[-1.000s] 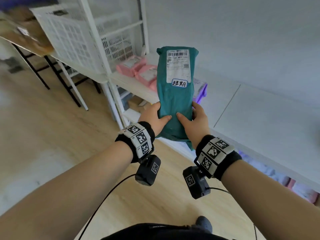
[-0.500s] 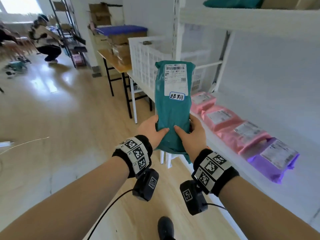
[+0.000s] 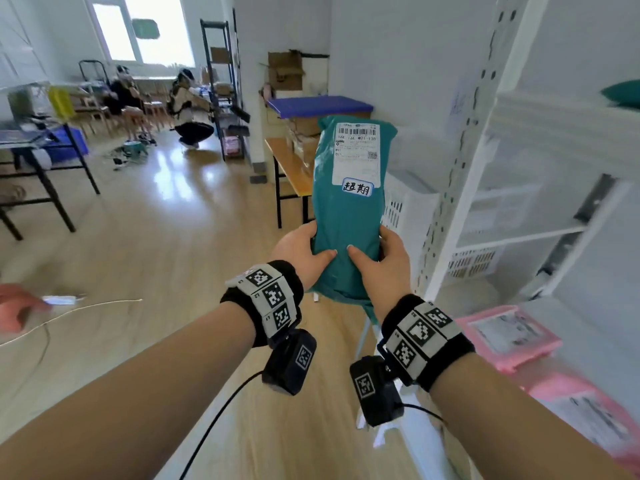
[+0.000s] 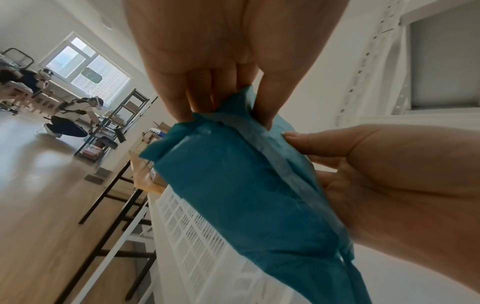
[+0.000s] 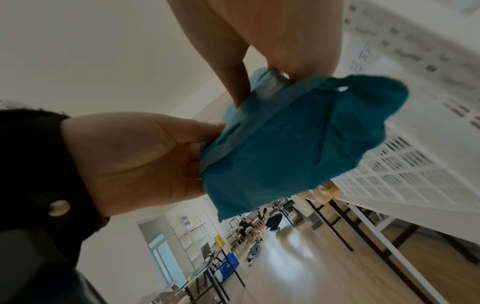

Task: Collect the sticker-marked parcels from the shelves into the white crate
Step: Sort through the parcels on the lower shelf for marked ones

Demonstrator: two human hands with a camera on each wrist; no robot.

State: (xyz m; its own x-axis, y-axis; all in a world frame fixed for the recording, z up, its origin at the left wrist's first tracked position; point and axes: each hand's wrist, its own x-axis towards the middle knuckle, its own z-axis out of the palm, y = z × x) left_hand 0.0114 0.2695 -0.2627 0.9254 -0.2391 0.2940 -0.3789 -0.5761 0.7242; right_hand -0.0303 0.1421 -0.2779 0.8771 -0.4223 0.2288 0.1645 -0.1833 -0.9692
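1. Far left of the teal plastic mailer parcel [image 3: 349, 216], a black-framed table [image 3: 45, 164] stands on the wooden floor [image 3: 138, 258], with a crouching person [image 3: 188, 112] beyond it.
2. The left hand [image 3: 299, 252] grips the parcel's lower left edge: its thumb lies flat on the front and its fingers [image 4: 200, 96] curl behind, so the grip pinches the parcel.
3. The parcel is held upright in the air. A white shipping label [image 3: 356, 152] sits on its upper front, and a blue-bordered white sticker [image 3: 357, 187] with handwritten characters sits just below the label.
4. The right hand [image 3: 389, 258] mirrors this on the parcel's lower right edge, thumb in front and fingers wrapped behind, also pinching it.
5. Behind the parcel to its right stands a white slatted plastic crate [image 3: 407, 216], well apart from it.
6. Right of the parcel rises a white metal shelf unit [image 3: 478, 161]; pink mailer parcels [image 3: 509, 336] lie on its lower shelf.
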